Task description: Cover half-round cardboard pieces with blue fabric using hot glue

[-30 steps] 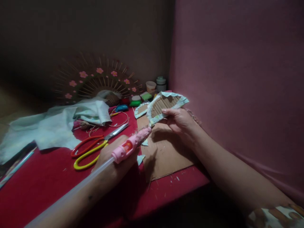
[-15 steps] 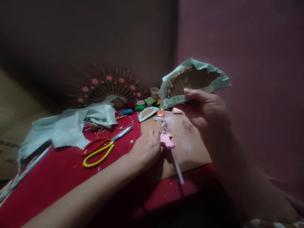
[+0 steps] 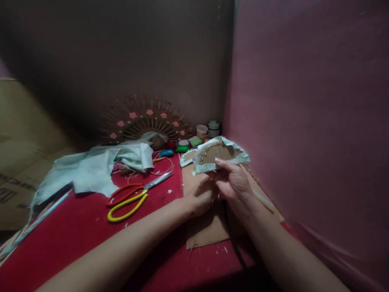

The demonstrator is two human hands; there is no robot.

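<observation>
My right hand (image 3: pixel 235 184) pinches a half-moon cardboard piece (image 3: pixel 220 155) by its straight lower edge, thumb on the near face. Pale green cloth is folded round its rim, and a glossy line of glue follows the curve. Just below it, my left hand (image 3: pixel 202 196) is curled close against my right fingers. It appears closed on a glue gun, whose pink body is hidden behind my hands. A whitish glue stick (image 3: pixel 263 199) shows beyond my right wrist, and a dark cord runs down between my arms. Behind lies a second cloth-edged half-moon (image 3: pixel 187 157).
Brown cardboard (image 3: pixel 208 233) lies under my hands on a red cloth (image 3: pixel 91 243). Scissors (image 3: pixel 138 197) with red and yellow handles rest left, beside rumpled pale green fabric (image 3: pixel 94 168). A flowered stick fan (image 3: pixel 148 121), small coloured packets (image 3: pixel 182 149) and jars (image 3: pixel 213 127) stand at the back.
My right hand has lowered the half-moon piece leftward, close to my left hand. The pink glue gun has gone out of sight behind my hands, and its stick now points further right.
</observation>
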